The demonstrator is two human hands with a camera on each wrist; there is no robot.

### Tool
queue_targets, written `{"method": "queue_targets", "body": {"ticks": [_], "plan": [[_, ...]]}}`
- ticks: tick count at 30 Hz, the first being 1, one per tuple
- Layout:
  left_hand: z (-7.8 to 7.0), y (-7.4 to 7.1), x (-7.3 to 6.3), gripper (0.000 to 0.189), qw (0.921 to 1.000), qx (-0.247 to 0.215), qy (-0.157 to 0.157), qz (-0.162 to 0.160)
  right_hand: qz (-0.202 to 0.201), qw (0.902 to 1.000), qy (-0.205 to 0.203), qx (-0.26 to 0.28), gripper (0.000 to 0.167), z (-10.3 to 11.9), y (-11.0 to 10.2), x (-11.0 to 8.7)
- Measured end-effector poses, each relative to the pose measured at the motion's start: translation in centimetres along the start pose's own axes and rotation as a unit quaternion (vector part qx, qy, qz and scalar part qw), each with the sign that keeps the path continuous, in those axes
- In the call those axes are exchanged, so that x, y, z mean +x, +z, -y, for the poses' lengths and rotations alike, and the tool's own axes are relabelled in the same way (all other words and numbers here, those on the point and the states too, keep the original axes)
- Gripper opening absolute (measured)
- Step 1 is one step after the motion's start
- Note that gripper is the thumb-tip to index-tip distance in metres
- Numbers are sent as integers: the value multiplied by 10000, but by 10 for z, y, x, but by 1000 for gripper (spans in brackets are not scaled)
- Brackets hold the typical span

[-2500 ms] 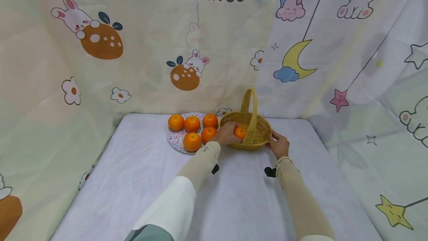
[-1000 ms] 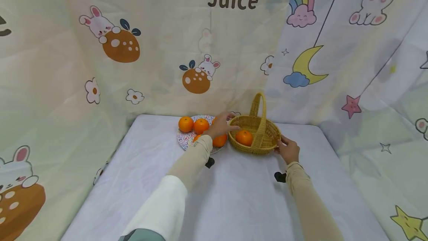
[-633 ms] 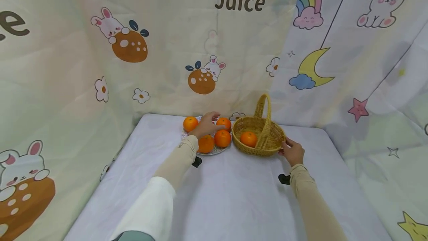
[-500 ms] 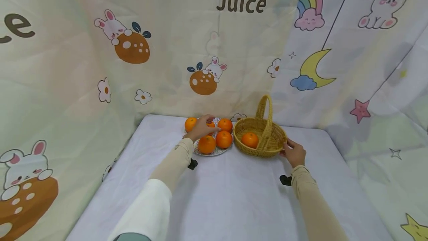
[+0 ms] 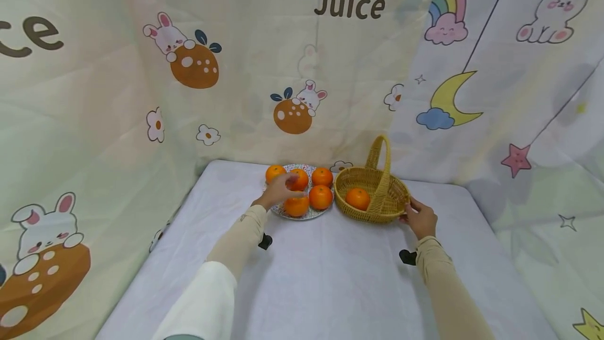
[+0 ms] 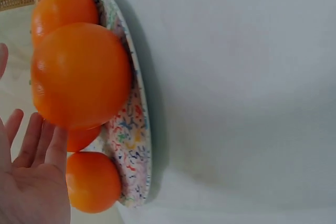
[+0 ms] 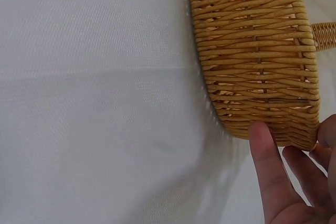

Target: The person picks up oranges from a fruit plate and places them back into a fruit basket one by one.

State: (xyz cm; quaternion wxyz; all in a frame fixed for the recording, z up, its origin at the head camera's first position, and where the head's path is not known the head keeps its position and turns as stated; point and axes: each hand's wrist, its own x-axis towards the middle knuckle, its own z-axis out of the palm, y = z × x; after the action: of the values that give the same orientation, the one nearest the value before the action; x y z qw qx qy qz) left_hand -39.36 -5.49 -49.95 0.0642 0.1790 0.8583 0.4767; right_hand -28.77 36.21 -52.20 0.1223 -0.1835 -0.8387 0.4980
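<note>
- A printed cloth (image 5: pixel 245 41) backs the white bench (image 5: pixel 321 272).
- My left grip (image 5: pixel 279 191) is spread and empty among the oranges (image 5: pixel 322 177) on the plate (image 6: pixel 135 150).
- My right grip (image 5: pixel 421 220) pinches the basket (image 7: pixel 257 66) rim; one orange (image 5: pixel 357 199) sits inside.
- Nudging one, I could roll its close neighbours off; the basket's handle (image 5: pixel 384 178) arches in the way.

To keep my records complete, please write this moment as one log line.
left hand: over plate; right hand: holds basket; plate: five oranges; basket: one orange
</note>
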Motion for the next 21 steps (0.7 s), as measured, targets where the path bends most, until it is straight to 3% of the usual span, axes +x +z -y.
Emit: {"method": "queue_targets", "body": {"ticks": [9,15,21], "plan": [[11,5,-10,80,9999,120,-63,21,42,10000,-14,35,48,-2,-3,1],[17,10,-16,83,9996,-126,-89,230,63,10000,-30,60,48,-2,-3,1],[23,16,-16,84,9996,-130,-84,217,70,9998,27,164,48,-2,-1,1]]}}
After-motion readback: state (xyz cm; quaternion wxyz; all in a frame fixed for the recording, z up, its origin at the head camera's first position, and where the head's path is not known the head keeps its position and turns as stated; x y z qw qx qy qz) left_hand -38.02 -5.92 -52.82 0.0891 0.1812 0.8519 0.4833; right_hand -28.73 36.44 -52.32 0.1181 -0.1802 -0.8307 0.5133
